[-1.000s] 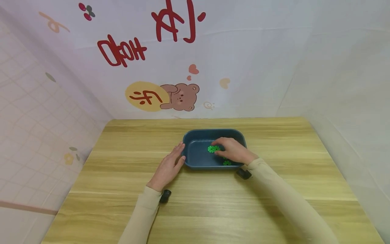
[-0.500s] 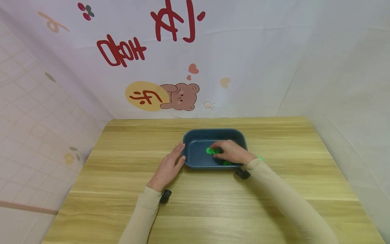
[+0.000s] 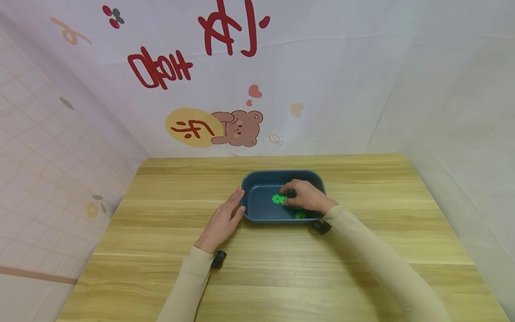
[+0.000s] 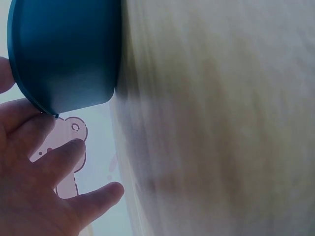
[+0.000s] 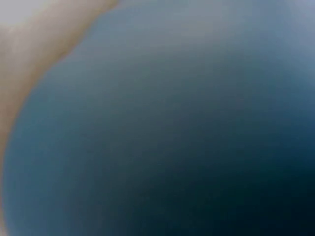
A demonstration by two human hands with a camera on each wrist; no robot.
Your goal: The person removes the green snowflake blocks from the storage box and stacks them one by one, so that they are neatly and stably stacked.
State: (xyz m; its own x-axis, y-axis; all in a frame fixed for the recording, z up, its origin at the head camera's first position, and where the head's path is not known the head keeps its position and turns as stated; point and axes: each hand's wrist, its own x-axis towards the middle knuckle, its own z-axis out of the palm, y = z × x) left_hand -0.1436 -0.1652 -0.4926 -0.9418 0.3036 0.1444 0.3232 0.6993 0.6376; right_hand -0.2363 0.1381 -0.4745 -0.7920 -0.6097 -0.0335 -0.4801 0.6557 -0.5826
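Observation:
A dark blue rectangular tray (image 3: 261, 206) lies on the table with flat green flower-shaped plastic discs (image 3: 276, 199) inside. More green shows by its near wall, where another disc (image 3: 300, 215) lies partly in shadow. My right hand (image 3: 307, 196) reaches over the tray's right side, thumb and forefinger bent but apart at the middle discs; the thumb tip is close against one, and contact is unclear. My left hand (image 3: 220, 223) rests against the tray's left end, fingers extended. In the left wrist view, fingertips of that hand (image 4: 34, 157) touch the tray's outer rim (image 4: 34, 101).
The wooden table (image 3: 265, 273) extends on every side of the tray. Behind it hangs a white printed cloth (image 3: 330, 71) with a bear. Each wrist carries a small black device (image 3: 218, 259). The right wrist view is a blur of blue tray wall (image 5: 157, 108).
My right hand pressed lower over the middle discs, then rose slightly off them. Those discs shifted a little left. A green spot by the right cuff has gone from view. My left hand stayed put.

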